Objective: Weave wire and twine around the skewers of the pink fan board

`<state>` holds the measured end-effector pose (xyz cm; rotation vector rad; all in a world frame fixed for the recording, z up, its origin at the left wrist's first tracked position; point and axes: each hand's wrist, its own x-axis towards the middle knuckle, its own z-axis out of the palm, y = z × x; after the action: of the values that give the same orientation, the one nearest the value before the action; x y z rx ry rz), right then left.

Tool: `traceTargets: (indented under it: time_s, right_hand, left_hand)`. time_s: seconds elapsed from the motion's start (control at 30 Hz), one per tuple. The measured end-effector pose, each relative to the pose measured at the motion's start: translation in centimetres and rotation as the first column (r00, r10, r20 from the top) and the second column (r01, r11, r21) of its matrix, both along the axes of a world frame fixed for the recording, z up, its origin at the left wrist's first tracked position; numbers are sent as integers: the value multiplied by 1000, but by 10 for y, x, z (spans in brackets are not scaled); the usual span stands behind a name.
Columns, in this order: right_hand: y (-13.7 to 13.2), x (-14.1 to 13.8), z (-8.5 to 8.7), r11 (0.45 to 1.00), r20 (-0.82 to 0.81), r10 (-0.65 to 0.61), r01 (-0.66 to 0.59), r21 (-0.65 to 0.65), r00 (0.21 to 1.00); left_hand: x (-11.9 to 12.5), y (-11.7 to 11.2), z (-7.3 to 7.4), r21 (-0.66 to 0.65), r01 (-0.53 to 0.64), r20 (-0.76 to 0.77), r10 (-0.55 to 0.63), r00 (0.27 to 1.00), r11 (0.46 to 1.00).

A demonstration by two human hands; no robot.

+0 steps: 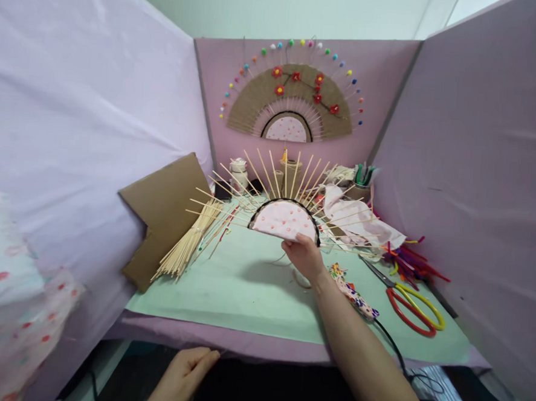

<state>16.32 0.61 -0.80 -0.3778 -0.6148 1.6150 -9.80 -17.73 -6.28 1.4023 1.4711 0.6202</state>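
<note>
My right hand point(305, 256) pinches the lower edge of a half-round fan frame point(282, 218), thumb on its front. White fabric with pink dots covers the frame's middle, a dark braided trim runs along the curve, and thin wooden sticks fan outward from it. It is held up above the green tabletop. My left hand point(187, 368) is low at the table's front edge, fingers curled together; whether anything thin is between them I cannot make out. Under my right forearm lies a glue gun point(353, 293) with a flower pattern.
Scissors point(409, 303) and pipe cleaners point(412, 264) lie at right. At left a bundle of sticks point(188, 241) rests beside brown cardboard point(162, 218). Crumpled dotted cloth point(362, 218) and twine spools point(292, 172) are behind. A finished fan point(297, 96) hangs on the back panel.
</note>
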Motion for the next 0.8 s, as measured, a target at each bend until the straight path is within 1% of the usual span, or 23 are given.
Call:
traceTargets:
  time_s: [0.07,0.17,0.23,0.3,0.33,0.4,0.47,0.5,0.53,0.57,0.6,0.63,0.7,0.73,0.77,0.8]
  right_hand:
    - [-1,0,0,1000,-8,-3,3,1,1000]
    - [-3,-1,-1,1000,-5,2,-2,1,1000]
    - [-5,-1,0,1000,10,2,-2,11,1000]
    - [-7,-1,2,1000,44,-13,12,29,999]
    - [-9,-1,4,999,68,-24,22,39,997]
    - [-12,-2,6,997,114,-46,40,58,992]
    - [-15,-4,8,996,136,-64,54,73,989]
    - [-16,-6,8,995,139,-75,64,79,987]
    - [-16,-8,8,993,140,-91,80,87,986]
    - [-17,-10,6,990,142,-113,100,99,983]
    - [-17,-12,4,985,151,-143,126,116,978]
    - [-16,-14,1,978,170,-180,158,137,969]
    - [-16,-16,-8,951,247,-283,238,198,927]
    - [-15,-15,-13,932,307,-338,272,239,890]
    - [-15,-13,-17,915,373,-381,288,283,846]
    - [-15,-10,-21,908,440,-395,269,322,807]
  left_hand:
    - [-4,-4,3,6,12,-60,-12,998,1000]
    - [-5,-9,12,24,19,-94,-16,995,1000]
    - [-4,-11,17,28,-12,-149,16,989,1000]
    - [-3,-12,23,59,-69,-152,78,985,996]
    - [-2,-10,26,84,-109,-111,118,987,991]
    - [4,-2,33,118,-178,67,171,983,977]
    - [15,15,43,111,-251,310,207,928,962]
    - [23,27,50,109,-282,418,214,883,953]
    - [33,41,57,103,-319,528,219,820,942]
    - [45,57,65,94,-345,641,208,738,934]
    - [57,74,74,77,-361,750,185,636,929]
    - [70,91,82,26,-350,841,169,514,936]
    - [96,124,95,-69,-298,947,156,280,952]
    - [107,139,101,-101,-260,969,154,195,960]
    - [116,150,105,-128,-263,979,164,121,956]
    - [123,160,107,-163,-288,980,188,63,944]
